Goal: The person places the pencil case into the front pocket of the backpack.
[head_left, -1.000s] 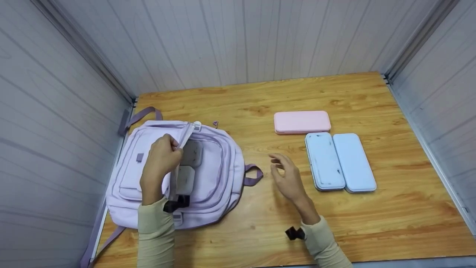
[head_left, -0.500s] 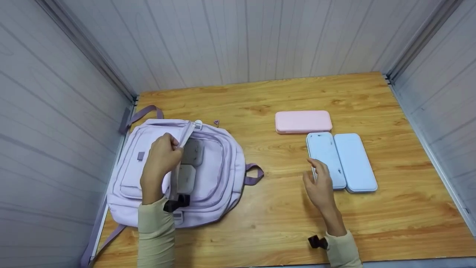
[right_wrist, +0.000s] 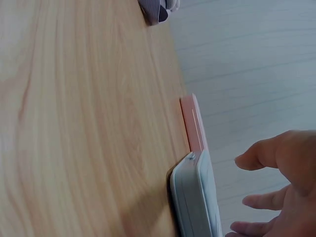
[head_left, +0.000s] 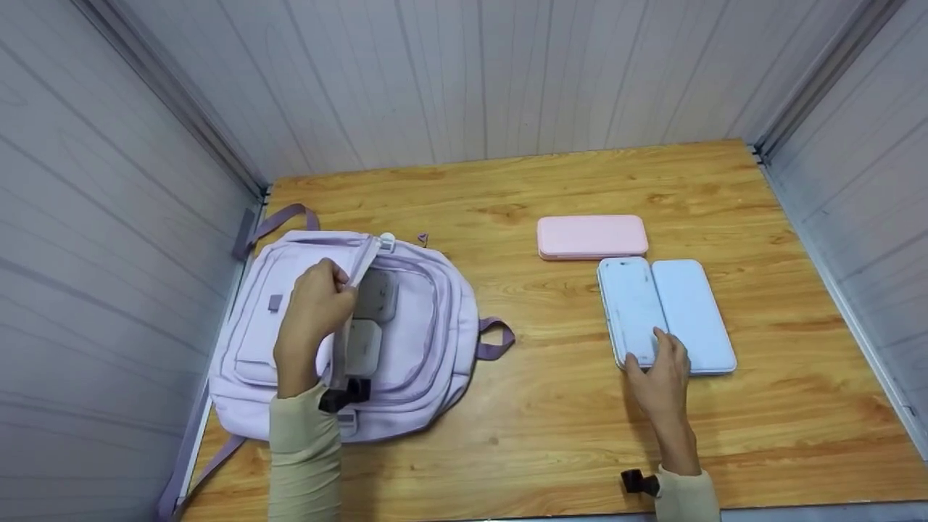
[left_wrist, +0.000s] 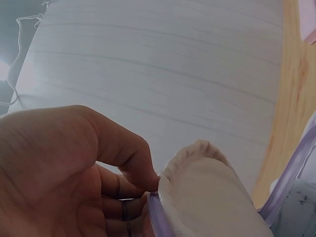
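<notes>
A lilac backpack [head_left: 250, 341] lies on the left of the table, its front compartment unzipped. My left hand [head_left: 315, 312] pinches the edge of its flap [left_wrist: 212, 197] between thumb and fingers, holding it up. Inside the opening sit two greyish cases [head_left: 377, 296], partly hidden by the flap. My right hand [head_left: 661, 384] hovers over the near end of the scuffed light blue case [head_left: 631, 304], thumb and fingers spread. In the right wrist view a gap shows between the fingertips and that case. A second light blue case [head_left: 694, 308] lies right beside it.
A pink case [head_left: 592, 237] lies crosswise behind the blue ones. The backpack's purple top loop [head_left: 495, 339] reaches toward the middle of the wooden table [head_left: 493, 449]. Pale panel walls [head_left: 449, 80] enclose the back and both sides.
My right hand has moved right and toward me, from beside the backpack's loop to above the near end of the scuffed blue case. My left hand keeps its pinch on the flap.
</notes>
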### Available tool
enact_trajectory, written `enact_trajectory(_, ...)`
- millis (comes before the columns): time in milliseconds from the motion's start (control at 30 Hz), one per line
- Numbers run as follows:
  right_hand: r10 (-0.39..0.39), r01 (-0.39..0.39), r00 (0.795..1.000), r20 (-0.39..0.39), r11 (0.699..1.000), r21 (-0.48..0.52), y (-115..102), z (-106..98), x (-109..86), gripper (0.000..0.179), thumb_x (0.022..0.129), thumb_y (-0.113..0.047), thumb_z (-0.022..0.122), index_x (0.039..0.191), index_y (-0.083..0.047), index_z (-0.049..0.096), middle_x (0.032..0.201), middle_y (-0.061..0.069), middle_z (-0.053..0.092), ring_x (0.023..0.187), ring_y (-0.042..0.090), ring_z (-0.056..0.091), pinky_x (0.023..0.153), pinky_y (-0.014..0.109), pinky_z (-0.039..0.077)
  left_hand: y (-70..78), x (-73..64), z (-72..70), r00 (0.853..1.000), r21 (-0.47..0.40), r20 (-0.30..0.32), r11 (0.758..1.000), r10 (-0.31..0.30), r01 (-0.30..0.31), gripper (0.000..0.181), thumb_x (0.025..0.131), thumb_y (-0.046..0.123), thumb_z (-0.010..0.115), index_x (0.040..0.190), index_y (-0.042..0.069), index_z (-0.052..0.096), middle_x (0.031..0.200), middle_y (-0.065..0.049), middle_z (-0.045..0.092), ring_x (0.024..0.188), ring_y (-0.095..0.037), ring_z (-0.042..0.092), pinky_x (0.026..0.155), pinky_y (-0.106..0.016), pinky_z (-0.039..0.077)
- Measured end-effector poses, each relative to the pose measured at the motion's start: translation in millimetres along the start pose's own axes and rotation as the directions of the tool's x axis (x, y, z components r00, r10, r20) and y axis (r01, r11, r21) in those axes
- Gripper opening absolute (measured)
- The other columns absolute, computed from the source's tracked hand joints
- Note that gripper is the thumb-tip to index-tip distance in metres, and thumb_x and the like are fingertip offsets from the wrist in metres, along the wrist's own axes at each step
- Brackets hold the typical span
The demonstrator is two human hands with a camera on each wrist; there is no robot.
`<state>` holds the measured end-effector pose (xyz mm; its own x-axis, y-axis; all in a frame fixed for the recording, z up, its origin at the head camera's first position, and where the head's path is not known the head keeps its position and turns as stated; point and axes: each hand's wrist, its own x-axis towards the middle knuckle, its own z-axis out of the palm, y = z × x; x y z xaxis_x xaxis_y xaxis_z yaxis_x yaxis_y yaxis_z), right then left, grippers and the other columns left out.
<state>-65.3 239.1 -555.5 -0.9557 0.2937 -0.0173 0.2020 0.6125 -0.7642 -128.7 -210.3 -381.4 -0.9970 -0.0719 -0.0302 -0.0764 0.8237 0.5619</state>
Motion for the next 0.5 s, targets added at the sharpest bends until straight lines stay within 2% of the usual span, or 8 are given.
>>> enact_trajectory(133,0.038,-0.035,0.998,0.056,0.998,-0.053,2.4,-0.8,-0.2,0.068,0.089,-0.016,0.058,0.144,0.006,0.025,0.145,0.035,0.018,0.135,0.052,0.015,0.107,0.062,0.018,-1.2,-0.1,0.6,1.000,0.003,0.005,1.000,-0.004,0.004,0.015,0.081,0.006,0.049,0.092,-0.003,0.054,0.087,-0.016,0.053,0.083,-0.031,0.052,0.072,-0.043,0.042)
enact_trajectory(333,0.081,-0.075,0.995,0.054,0.993,-0.096,1.7,-2.6,-0.6,0.075,0.089,-0.024,0.060,0.146,0.005,0.022,0.142,0.036,0.019,0.134,0.052,0.015,0.104,0.062,0.020,-1.9,1.4,2.3,1.000,0.007,-0.014,1.000,0.008,-0.008,0.015,0.079,0.005,0.048,0.090,-0.002,0.055,0.084,-0.014,0.054,0.081,-0.030,0.052,0.071,-0.042,0.041)
enact_trajectory(500,0.137,-0.126,0.986,0.091,0.985,-0.117,-1.4,-3.5,-1.2,0.081,0.089,-0.030,0.061,0.149,0.003,0.017,0.143,0.037,0.015,0.134,0.052,0.012,0.103,0.063,0.020,-0.8,1.7,0.9,1.000,0.013,-0.010,1.000,0.010,-0.010,0.015,0.079,0.005,0.048,0.090,-0.002,0.055,0.085,-0.015,0.053,0.080,-0.030,0.052,0.071,-0.042,0.041)
